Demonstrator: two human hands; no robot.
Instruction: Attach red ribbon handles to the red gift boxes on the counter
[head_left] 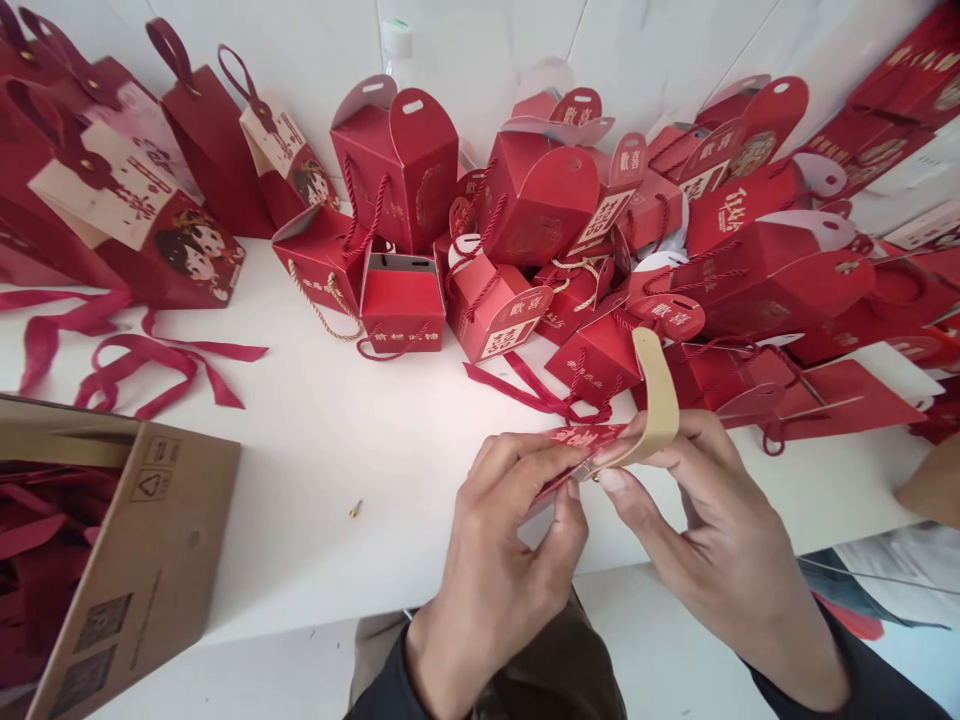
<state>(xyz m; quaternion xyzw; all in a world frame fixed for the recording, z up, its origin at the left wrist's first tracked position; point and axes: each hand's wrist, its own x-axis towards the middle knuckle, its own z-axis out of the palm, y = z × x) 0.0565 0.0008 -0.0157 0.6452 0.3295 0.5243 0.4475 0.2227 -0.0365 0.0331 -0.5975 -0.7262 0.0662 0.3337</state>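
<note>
My left hand (510,525) pinches a red printed gift box (592,434) by its edge, thumb below and fingers on top. Most of the box is hidden behind the fingers, so its full shape cannot be made out. In my right hand (709,530) a beige strap (663,400) is gripped near its lower end, against the box edge; the rest curls upward. A small gold fastener (596,477) shows between the thumbs, at the place where strap and box meet. Another gold, pin-like fastener (355,509) lies on the white table (300,540) to the left.
Several red gift boxes (409,170) with rope handles crowd the table's back and right side. Red gift bags (217,140) stand at the back left, near loose dark-red ribbons (161,365). A cardboard box (176,540) of dark-red ribbon or strap pieces sits front left.
</note>
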